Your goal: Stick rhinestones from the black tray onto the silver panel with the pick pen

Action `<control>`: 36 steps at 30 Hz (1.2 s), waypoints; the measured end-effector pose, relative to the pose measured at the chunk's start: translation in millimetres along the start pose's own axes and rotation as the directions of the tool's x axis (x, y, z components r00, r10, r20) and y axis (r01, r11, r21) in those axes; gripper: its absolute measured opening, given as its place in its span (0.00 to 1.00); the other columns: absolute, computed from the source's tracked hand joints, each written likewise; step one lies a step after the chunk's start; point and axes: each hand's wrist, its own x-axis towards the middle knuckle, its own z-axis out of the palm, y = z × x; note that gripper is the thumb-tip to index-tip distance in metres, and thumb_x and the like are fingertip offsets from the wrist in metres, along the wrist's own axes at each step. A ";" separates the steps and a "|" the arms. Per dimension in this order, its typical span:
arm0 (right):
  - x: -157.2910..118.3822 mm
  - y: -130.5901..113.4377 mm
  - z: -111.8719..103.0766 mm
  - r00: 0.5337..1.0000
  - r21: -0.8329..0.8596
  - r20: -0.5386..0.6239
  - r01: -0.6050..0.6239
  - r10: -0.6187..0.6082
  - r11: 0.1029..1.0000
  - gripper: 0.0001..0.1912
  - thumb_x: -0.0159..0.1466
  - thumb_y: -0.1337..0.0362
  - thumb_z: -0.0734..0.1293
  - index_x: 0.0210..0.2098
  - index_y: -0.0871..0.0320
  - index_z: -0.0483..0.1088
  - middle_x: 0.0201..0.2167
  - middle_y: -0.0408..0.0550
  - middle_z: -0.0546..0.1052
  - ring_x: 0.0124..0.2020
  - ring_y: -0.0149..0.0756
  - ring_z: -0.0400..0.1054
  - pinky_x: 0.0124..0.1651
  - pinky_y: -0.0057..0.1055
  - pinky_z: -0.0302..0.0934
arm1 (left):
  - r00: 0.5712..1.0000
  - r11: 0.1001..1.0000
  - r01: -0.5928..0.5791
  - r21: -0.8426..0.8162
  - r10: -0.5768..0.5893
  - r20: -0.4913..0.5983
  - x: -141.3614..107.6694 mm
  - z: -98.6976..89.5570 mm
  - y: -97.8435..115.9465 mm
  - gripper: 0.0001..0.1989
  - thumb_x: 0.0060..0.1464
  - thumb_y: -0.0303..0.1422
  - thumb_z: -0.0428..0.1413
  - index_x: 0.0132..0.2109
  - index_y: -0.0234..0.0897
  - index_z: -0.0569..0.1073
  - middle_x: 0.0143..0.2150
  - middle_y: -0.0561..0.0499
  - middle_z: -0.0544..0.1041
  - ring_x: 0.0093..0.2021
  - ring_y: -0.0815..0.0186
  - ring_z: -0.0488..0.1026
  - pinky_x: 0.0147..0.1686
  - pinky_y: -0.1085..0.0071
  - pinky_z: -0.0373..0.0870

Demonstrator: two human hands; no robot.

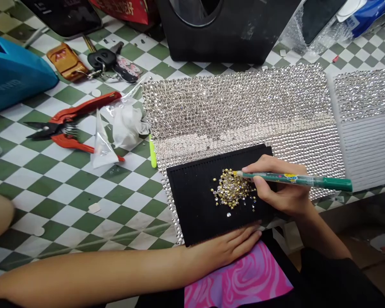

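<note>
My right hand [284, 184] grips a green pen [308, 180] with a pale tip. That tip touches a heap of gold-backed rhinestones [231, 188] on a black ridged tray [192, 201]. Lying flat along the tray's near edge, my left hand [224, 246] has its fingers stretched out and holds nothing. The tray rests partly over a wide sheet of rhinestone mesh [244, 96], which has a paler band across it where stones look absent or different. A few loose stones are scattered around the heap.
Red-handled pliers [67, 122], a plastic bag with white tissue [126, 124] and keys [104, 60] lie left. A black box [227, 34] stands behind the mesh, a blue container [16, 72] far left. Another partly studded white sheet [368, 145] is at right.
</note>
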 end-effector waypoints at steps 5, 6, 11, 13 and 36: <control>-3.3 -4.2 -5.6 0.988 0.086 -0.132 -0.070 0.081 0.994 0.11 0.62 0.73 0.66 0.41 0.54 0.76 0.32 0.42 0.79 0.30 0.29 0.73 0.33 0.29 0.68 | 0.999 0.999 -0.023 0.035 0.022 0.028 0.2 -2.5 -1.5 0.30 0.61 0.27 0.38 0.70 0.36 0.58 0.70 0.50 0.62 0.69 0.69 0.59 0.70 0.70 0.55; -3.0 -5.6 -7.4 0.979 0.076 -0.179 -0.080 0.093 0.994 0.11 0.61 0.73 0.66 0.40 0.54 0.77 0.32 0.42 0.79 0.30 0.30 0.73 0.32 0.30 0.69 | 0.999 0.999 -0.030 0.044 0.029 0.038 0.2 -3.6 -2.4 0.30 0.62 0.27 0.38 0.70 0.36 0.57 0.70 0.51 0.61 0.69 0.69 0.58 0.70 0.71 0.55; 9.3 4.2 -25.3 0.812 -0.035 -0.582 -0.077 0.042 0.996 0.12 0.59 0.76 0.65 0.33 0.55 0.78 0.28 0.40 0.78 0.23 0.27 0.71 0.24 0.27 0.68 | 0.991 0.992 -0.087 0.096 0.077 0.106 -0.3 -8.2 -6.1 0.30 0.63 0.29 0.37 0.71 0.35 0.53 0.72 0.51 0.56 0.71 0.69 0.55 0.70 0.74 0.54; 15.8 20.2 -40.5 0.709 -0.113 -0.699 0.026 -0.098 0.993 0.14 0.58 0.78 0.64 0.32 0.55 0.77 0.25 0.39 0.76 0.21 0.25 0.69 0.23 0.25 0.67 | 0.991 0.991 -0.088 0.101 0.077 0.111 -0.7 -8.3 -6.0 0.30 0.63 0.29 0.37 0.71 0.36 0.53 0.73 0.51 0.56 0.71 0.69 0.55 0.70 0.74 0.53; 14.7 93.9 -91.4 0.781 -0.157 -0.620 -0.219 0.076 0.963 0.06 0.59 0.73 0.68 0.29 0.60 0.78 0.25 0.49 0.77 0.22 0.31 0.72 0.25 0.28 0.69 | 0.998 0.999 -0.030 0.025 0.028 0.061 -2.3 0.7 4.2 0.29 0.63 0.29 0.39 0.70 0.39 0.56 0.72 0.55 0.57 0.70 0.72 0.56 0.69 0.76 0.55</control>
